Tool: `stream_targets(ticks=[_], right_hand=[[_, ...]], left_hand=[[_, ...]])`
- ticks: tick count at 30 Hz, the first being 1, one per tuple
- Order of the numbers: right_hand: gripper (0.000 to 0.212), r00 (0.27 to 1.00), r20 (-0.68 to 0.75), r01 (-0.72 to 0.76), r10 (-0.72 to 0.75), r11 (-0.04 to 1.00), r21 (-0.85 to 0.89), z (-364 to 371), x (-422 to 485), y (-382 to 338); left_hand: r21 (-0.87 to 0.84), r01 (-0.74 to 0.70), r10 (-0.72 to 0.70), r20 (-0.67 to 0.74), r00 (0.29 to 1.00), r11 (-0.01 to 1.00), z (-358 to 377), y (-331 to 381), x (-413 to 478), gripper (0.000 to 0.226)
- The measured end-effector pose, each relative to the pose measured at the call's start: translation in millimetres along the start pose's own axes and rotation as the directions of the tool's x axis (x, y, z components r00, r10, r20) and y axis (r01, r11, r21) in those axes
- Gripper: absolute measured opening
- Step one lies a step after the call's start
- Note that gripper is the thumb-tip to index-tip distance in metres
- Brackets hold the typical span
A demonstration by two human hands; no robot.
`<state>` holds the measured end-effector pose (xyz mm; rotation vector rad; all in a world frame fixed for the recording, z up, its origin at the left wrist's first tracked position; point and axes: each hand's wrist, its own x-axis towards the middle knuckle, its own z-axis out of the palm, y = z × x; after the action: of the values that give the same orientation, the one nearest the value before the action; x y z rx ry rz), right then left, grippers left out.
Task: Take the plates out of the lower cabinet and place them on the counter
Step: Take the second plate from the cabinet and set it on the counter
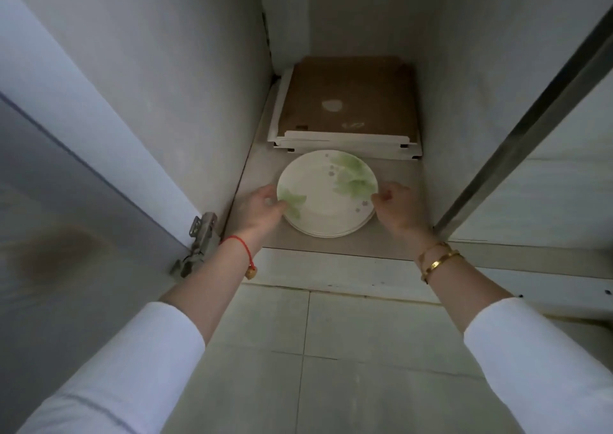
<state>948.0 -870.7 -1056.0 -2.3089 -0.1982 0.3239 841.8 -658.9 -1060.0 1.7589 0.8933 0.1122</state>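
Here, a small stack of plates [326, 198] lies flat on the floor of the lower cabinet [394, 188], near its front edge, the top plate white with pale green leaves and little grey flowers. The rims of the plates beneath show along the near edge; how many there are cannot be told. The left hand [257, 213] grips the stack's left rim, its thumb lying on top of the green leaf and its fingers tucked down at the edge. The right hand [396, 206] is at the right rim, with thumb and fingertips pinched together on the edge of the top plate. The plates sit directly between the two sets of fingers. Just beyond the fingertips, deeper in the cabinet, lies a flat brown cardboard box [348, 102] on white sheets, close behind the plates. To the outside of the left fingers stands the grey cabinet wall [166, 85], with a metal hinge [200, 241] beside the left wrist. That wrist wears a red string bracelet [240, 248]; the right wrist wears gold bangles [438, 258]. Both arms have white sleeves [126, 367]. Nearer than the fingers, below the forearms, is a pale tiled floor [348, 350].
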Motion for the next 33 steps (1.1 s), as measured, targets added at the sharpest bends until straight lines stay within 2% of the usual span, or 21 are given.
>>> stream_targets(ticks=[2, 5, 13, 18, 24, 27, 33], right_hand=[[0.032, 1.000, -0.012, -0.021, 0.021, 1.000, 0.002, 6.2, 5.8, 2.3], [0.035, 0.998, -0.046, -0.044, 0.046, 0.998, 0.043, 15.5, 12.8, 3.2], [0.035, 0.985, -0.086, -0.134, 0.150, 0.976, 0.174, 25.0, 17.9, -1.0], [0.036, 0.980, -0.119, -0.120, 0.158, 0.954, 0.276, 24.7, 10.1, -9.2], [0.029, 0.979, -0.131, -0.103, 0.155, 0.936, 0.337, 10.9, -11.4, -24.5], [0.019, 0.980, -0.119, -0.098, 0.158, 0.912, 0.398, 0.6, -28.3, -34.1], [0.031, 0.971, -0.155, -0.093, 0.179, 0.891, 0.445, -37.4, -81.6, -54.5]], left_hand=[[0.050, -0.015, 0.015, -0.015, 1.000, 0.999, 0.4, -4.3, 10.0, 0.049], [0.055, -0.028, 0.028, 0.000, 1.000, 0.998, 4.9, -6.6, 18.7, 0.029], [-0.034, -0.003, 0.002, -0.033, 0.999, 0.999, 12.3, -7.7, 20.2, 0.045], [-0.103, 0.017, -0.020, -0.024, 1.000, 0.994, 6.7, -7.6, 5.2, 0.048], [-0.183, -0.021, 0.010, -0.062, 0.998, 0.983, -9.1, 4.0, -21.4, 0.054], [-0.226, -0.043, 0.031, -0.055, 0.998, 0.973, -20.1, 15.6, -43.4, 0.055], [-0.243, -0.038, 0.038, -0.005, 0.999, 0.969, -43.2, 54.5, -102.7, 0.059]])
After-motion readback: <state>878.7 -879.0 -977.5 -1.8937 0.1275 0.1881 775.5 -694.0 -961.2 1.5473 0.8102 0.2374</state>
